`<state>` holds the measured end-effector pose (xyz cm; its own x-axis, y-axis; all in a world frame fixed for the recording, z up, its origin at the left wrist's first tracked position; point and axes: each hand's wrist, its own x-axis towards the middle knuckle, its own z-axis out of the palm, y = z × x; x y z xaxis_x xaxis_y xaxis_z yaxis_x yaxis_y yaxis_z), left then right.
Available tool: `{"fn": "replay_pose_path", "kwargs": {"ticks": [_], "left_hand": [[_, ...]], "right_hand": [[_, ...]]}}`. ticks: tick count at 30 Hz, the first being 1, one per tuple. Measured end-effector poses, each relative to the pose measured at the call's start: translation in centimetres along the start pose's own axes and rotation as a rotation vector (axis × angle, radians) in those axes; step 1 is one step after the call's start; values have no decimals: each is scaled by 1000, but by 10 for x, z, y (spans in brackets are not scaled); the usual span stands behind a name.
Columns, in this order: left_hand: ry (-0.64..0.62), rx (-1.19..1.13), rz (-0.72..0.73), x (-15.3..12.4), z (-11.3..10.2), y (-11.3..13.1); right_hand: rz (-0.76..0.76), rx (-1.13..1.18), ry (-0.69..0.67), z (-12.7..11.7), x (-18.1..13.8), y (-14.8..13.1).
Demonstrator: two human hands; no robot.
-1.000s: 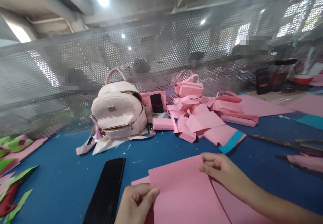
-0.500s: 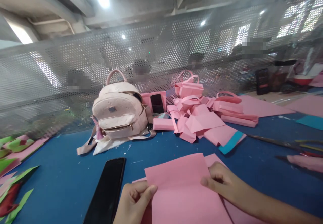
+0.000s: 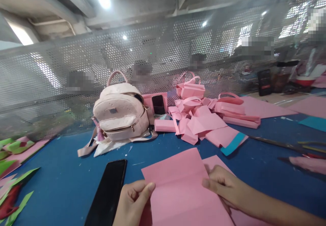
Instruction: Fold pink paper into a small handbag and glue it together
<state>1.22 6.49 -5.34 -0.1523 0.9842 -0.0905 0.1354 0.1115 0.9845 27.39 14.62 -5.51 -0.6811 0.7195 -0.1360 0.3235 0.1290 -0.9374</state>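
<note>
A creased sheet of pink paper (image 3: 180, 188) stretches between my two hands at the bottom of the view. My left hand (image 3: 133, 198) pinches its left edge between thumb and fingers. On the right edge, my right hand (image 3: 224, 185) grips the same sheet, thumb on top and fingers curled beneath. Fold lines run across the sheet, and its top part tilts up. Another pink paper (image 3: 216, 161) lies partly hidden behind it and my right hand. Just left of my left hand, a black phone (image 3: 108, 188) lies on the blue table (image 3: 58, 178).
A pale pink backpack (image 3: 119, 110) stands at the back. Right of it are a propped phone (image 3: 158, 104), a heap of pink paper pieces (image 3: 201, 120) and folded paper bags (image 3: 191, 88). Scissors (image 3: 280, 142) lie right; green strips (image 3: 21, 205) lie left. A perforated screen (image 3: 163, 52) runs behind.
The pink sheet has tilted, its top edge now slanting more, and its crease shows more clearly. My left hand has shifted slightly left and up; my right hand stays nearly in place.
</note>
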Motion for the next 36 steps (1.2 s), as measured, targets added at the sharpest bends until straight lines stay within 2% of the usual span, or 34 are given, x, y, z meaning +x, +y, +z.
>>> {"fn": "replay_pose_path", "kwargs": {"ticks": [3, 8, 15, 19, 24, 31, 36], "left_hand": [[5, -43, 3, -1, 1, 1], [29, -44, 0, 0, 1, -1], [17, -114, -2, 0, 1, -2], [19, -164, -14, 2, 0, -12], [32, -324, -49, 7, -1, -25], [59, -374, -45, 5, 2, -17], [62, -433, -40, 5, 3, -13]], "right_hand": [[0, -18, 35, 0, 0, 0], [72, -11, 8, 0, -3, 1], [66, -2, -22, 1, -3, 11], [49, -11, -24, 1, -4, 8], [99, -36, -4, 0, -9, 0], [98, -32, -42, 0, -7, 3], [108, -21, -17, 0, -11, 2]]}}
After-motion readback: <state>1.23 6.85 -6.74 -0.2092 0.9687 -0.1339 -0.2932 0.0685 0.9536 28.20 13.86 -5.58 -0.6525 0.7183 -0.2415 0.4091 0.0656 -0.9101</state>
